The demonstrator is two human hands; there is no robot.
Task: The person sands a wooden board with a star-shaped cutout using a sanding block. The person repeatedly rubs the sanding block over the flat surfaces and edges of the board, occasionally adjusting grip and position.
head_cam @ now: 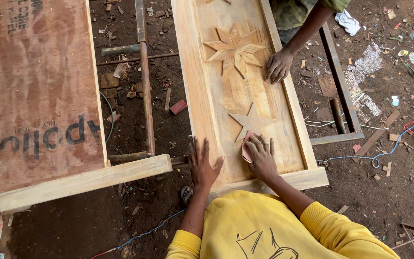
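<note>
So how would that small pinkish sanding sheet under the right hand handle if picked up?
The sanding sheet looks thin and curls at its edge under the right hand, so probably floppy and light. Lying flat on the wooden panel, it shouldn't roll.

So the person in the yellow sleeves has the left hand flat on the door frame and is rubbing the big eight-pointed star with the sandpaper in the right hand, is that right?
Not quite. The right hand presses the pinkish sandpaper beside the small five-pointed star, not the big eight-pointed star further up the wooden door. The left hand does lie flat on the frame, as the head view shows.
</note>
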